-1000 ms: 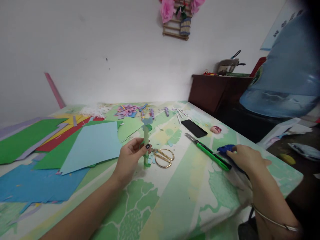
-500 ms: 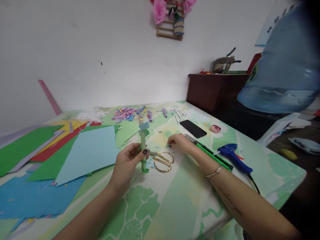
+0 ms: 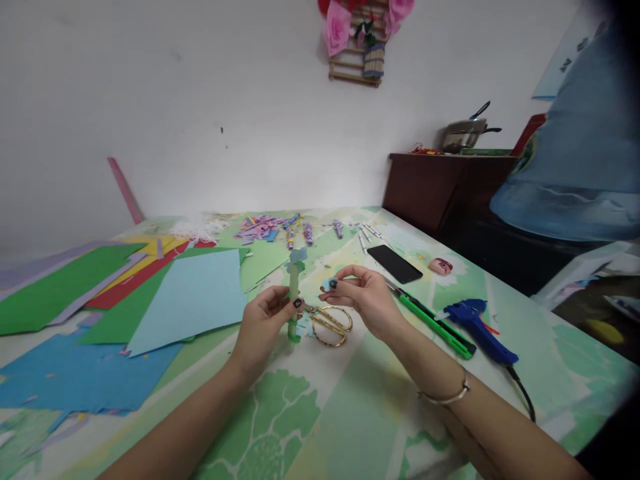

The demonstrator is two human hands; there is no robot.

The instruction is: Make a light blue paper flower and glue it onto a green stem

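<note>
Upright between the thumb and fingers of my left hand [image 3: 263, 327] is a green paper tube [image 3: 294, 280]. Blue paper bits [image 3: 299, 255] sit at its top and curled green bits lower down. My right hand [image 3: 373, 300] is closed in a pinch on a small light blue paper piece [image 3: 327, 285], to the right of the tube and apart from it. Gold-handled scissors [image 3: 334, 328] lie on the table between the hands, their blades partly hidden behind my left fingers. Small blue scraps [image 3: 306, 329] lie beside the scissors.
Coloured paper sheets [image 3: 193, 300] spread over the left side. Purple strips [image 3: 257, 228] and decorated sticks [image 3: 309, 233] lie at the back. To the right are a phone [image 3: 395, 263], a green utility knife [image 3: 437, 323] and a blue glue gun [image 3: 480, 327] with its cord.
My right hand has lifted from the table and come toward the tube, with a small blue paper piece now visible in its fingers. The camera view has turned slightly left.
</note>
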